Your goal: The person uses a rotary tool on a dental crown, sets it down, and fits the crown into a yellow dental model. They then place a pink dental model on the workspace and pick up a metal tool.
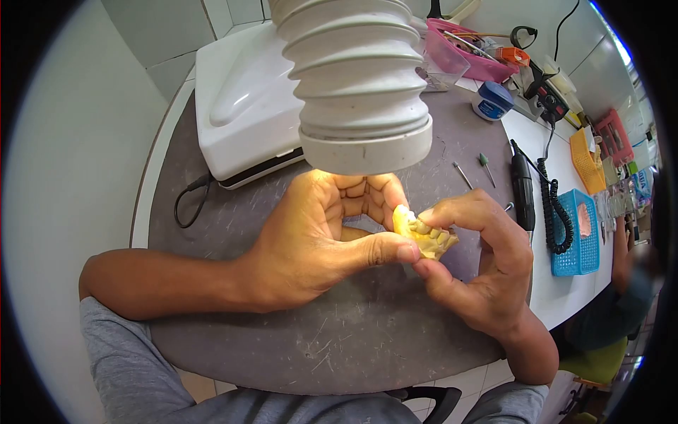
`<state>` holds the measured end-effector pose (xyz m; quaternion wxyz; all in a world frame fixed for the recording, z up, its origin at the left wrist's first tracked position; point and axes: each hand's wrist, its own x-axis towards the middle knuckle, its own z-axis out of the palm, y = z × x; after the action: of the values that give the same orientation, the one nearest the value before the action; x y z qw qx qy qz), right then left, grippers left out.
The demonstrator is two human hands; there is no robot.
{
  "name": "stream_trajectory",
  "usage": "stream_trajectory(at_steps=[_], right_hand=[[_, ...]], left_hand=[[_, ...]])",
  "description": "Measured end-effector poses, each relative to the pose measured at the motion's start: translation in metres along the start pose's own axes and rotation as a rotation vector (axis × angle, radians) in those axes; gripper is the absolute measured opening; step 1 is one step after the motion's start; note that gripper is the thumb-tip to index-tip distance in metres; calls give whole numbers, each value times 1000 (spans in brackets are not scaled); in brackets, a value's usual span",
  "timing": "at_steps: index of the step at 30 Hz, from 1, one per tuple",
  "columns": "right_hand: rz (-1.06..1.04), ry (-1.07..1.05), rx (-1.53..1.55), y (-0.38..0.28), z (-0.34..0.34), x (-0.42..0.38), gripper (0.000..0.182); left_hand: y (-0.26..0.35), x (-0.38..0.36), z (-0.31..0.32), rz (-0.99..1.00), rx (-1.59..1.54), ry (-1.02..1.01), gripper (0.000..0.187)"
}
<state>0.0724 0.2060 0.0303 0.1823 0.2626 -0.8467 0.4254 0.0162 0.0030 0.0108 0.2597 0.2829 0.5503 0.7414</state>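
A yellowish dental model [431, 240] with a row of teeth is held between both hands, above the grey work surface [339, 339]. My left hand [332, 233] is curled, its thumb and fingers closed on the model's left end. My right hand [484, 261] pinches the model from the right, with a fingertip on the teeth and the thumb at the lower edge. Directly above the hands hangs a white ribbed hose [360, 92], whose wide rim hides part of the left fingers' surroundings.
A white machine [247, 106] stands back left. Two small burs [486, 168] lie right of the hose. A black handpiece [522, 187], blue basket [575, 233], blue-lidded jar [492, 101] and pink tray [473, 56] are on the right. A co-worker's arm [621, 254] shows far right.
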Motion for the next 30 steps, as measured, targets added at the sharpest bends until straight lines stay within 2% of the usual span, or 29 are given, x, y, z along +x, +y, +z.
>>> stream_trajectory(at_steps=[16,18,30], right_hand=[[-11,-5,-15,-1,-2,-1,38],[60,-65,-4,-2,-3,-4,37],[69,-60,-6,-4,-3,-4,38]], left_hand=[[-1,0,0,2,-14,-3,34],[-2,0,-1,6,-13,-9,33],[-2,0,-1,17,-6,-11,32]])
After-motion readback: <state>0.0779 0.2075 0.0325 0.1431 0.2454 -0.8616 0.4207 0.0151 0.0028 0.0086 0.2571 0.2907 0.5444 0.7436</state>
